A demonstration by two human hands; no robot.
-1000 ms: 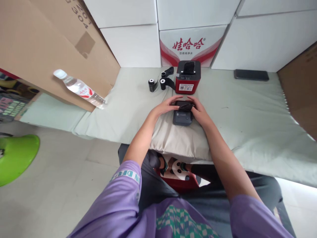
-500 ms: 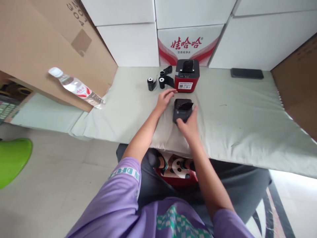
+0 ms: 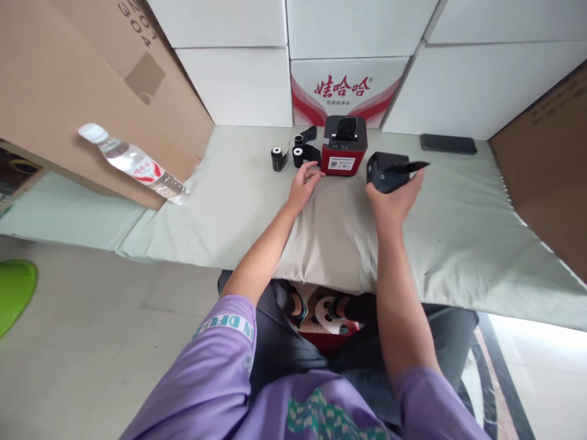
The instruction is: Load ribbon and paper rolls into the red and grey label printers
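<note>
My right hand (image 3: pixel 393 198) is clamped on the dark printer (image 3: pixel 385 172), right of the red printer (image 3: pixel 343 146). My left hand (image 3: pixel 303 183) rests open beside it. I should set it down level, lid clear.

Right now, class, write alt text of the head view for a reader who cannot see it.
The right hand grips a small dark label printer, lid open, beside a red label printer on a cloth-covered table. The left hand rests near two black ribbon rolls.

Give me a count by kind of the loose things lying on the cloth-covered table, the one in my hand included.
Small printers: 2, a red one and a dark one held in the right hand
Black ribbon rolls: 3
Water bottle: 1
Phone: 1
Total: 7
</note>
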